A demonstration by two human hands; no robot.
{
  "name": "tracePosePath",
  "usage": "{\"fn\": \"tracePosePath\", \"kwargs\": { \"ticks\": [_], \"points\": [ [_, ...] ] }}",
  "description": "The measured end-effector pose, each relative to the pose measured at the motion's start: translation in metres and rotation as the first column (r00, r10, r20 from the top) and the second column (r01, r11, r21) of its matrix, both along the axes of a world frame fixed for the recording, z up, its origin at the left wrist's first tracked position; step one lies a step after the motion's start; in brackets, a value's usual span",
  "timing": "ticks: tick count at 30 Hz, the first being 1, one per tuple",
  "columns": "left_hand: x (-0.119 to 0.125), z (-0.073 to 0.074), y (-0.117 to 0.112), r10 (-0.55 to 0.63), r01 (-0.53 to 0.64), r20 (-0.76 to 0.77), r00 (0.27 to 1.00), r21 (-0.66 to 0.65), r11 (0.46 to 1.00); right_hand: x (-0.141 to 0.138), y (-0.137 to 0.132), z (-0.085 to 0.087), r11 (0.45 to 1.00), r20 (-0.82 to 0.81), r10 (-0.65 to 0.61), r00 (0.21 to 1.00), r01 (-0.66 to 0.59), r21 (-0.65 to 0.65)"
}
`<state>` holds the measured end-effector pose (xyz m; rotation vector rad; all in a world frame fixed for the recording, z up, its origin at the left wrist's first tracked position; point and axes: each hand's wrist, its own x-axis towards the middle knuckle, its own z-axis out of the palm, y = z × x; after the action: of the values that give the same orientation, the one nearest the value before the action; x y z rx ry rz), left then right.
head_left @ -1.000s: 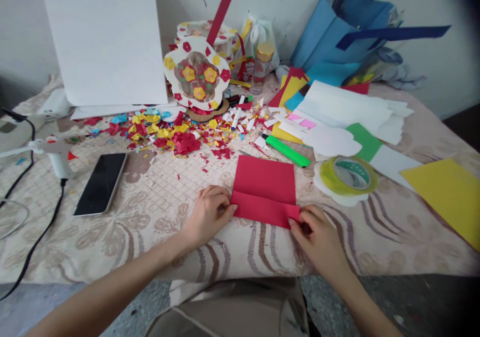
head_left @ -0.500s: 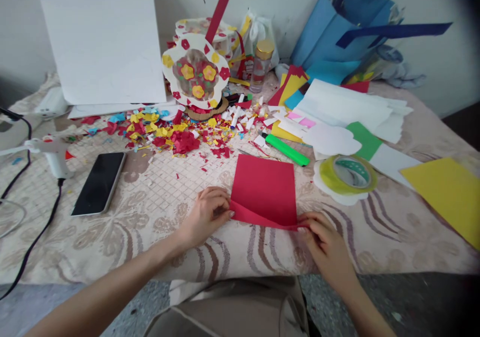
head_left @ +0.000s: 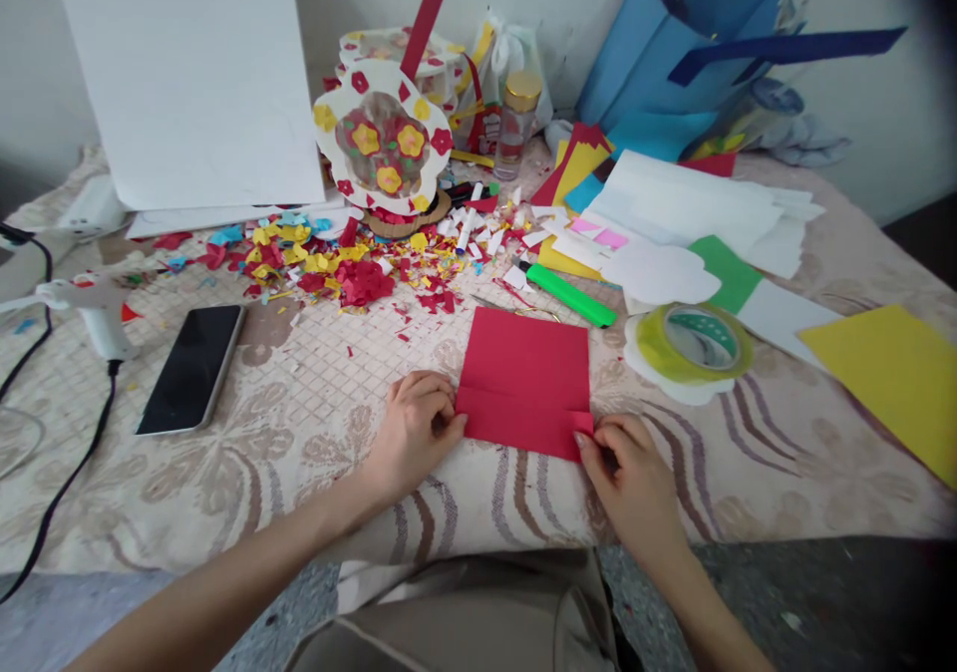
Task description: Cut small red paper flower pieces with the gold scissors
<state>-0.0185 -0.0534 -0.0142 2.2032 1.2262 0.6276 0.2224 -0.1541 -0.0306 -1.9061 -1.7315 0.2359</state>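
A red sheet of paper [head_left: 527, 358] lies on the patterned tablecloth right in front of me, its near edge turned up into a folded strip. My left hand [head_left: 423, 428] pinches the sheet's left edge at the fold, thumb and finger closed on it. At the near right corner my right hand [head_left: 628, 468] grips the turned-up paper between thumb and fingers. Just beyond the sheet's far edge a pair of scissors [head_left: 549, 315] is partly covered. A green utility knife [head_left: 572, 295] rests a little farther back.
Coloured paper scraps [head_left: 363, 281] are heaped behind the sheet, near a flower-decorated lantern [head_left: 385, 144]. To the left lie a phone [head_left: 190, 368] and a glue gun [head_left: 105, 318] with its cord. A tape roll [head_left: 695, 343], yellow paper [head_left: 889, 383] and a blue bag [head_left: 635, 44] are on the right.
The near edge has been folded farther over onto the sheet, making a wider, flatter strip. My right hand has shifted slightly left with the corner; my left hand stays at the left edge.
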Motion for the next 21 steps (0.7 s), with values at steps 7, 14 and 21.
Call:
{"fn": "tracePosePath", "kwargs": {
  "ticks": [7, 14, 21],
  "points": [
    [0.0008, -0.0029, -0.0004, 0.023, -0.023, -0.002, 1.000, 0.044, 0.999, -0.0006, -0.0015, -0.0029, 0.999, 0.026, 0.002, 1.000, -0.003, 0.036],
    [0.0008, -0.0037, 0.0010, 0.015, -0.015, 0.006, 1.000, 0.047, 0.999, -0.0026, -0.0023, -0.0045, 0.999, 0.053, -0.011, 0.999, 0.009, 0.044],
    [0.0015, -0.0017, -0.0007, 0.018, -0.017, -0.017, 1.000, 0.058, 0.998, -0.0034, -0.0036, -0.0048, 0.998, 0.058, -0.036, 0.998, 0.033, 0.054]
  ]
}}
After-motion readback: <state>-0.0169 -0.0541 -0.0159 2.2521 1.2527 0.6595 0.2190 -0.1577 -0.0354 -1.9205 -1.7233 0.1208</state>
